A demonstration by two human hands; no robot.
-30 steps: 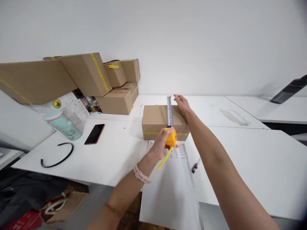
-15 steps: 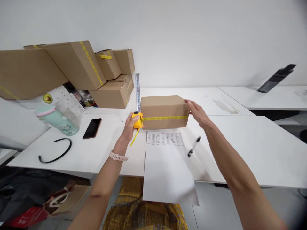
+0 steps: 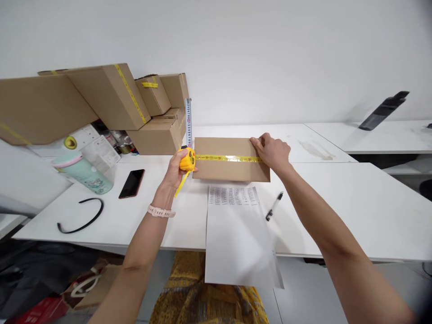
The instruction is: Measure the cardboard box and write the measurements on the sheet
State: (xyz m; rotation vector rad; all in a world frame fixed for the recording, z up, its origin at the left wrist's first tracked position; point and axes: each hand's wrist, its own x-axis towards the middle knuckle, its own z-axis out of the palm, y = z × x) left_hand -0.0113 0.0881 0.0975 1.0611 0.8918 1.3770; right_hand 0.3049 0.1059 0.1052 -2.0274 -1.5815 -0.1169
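A yellow tape measure (image 3: 187, 159) is gripped in my left hand (image 3: 174, 170), at the left end of a brown cardboard box (image 3: 229, 173). Its metal blade (image 3: 188, 121) extends away from me, past the box's far left corner. A yellow strap dangles from the case. My right hand (image 3: 274, 152) holds the box at its right end, thumb and fingers bent over the far right edge, some fingertips hidden. Yellow printed tape runs along the face turned towards me. Just in front of the box lies a sheet of paper (image 3: 236, 243) with handwritten columns, overhanging the table edge.
Several taped cardboard boxes (image 3: 153, 137) are stacked at the back left. A mint tumbler (image 3: 86, 173), a phone (image 3: 132, 183) and a black band (image 3: 97, 216) lie left on the white table (image 3: 337, 202). A pen (image 3: 274, 206) rests right of the paper; a dark bottle (image 3: 383, 111) stands far right.
The box has tipped so that its taped face shows more fully. My right hand has shifted from its right side to the far right edge. My left hand moved slightly left with the tape measure.
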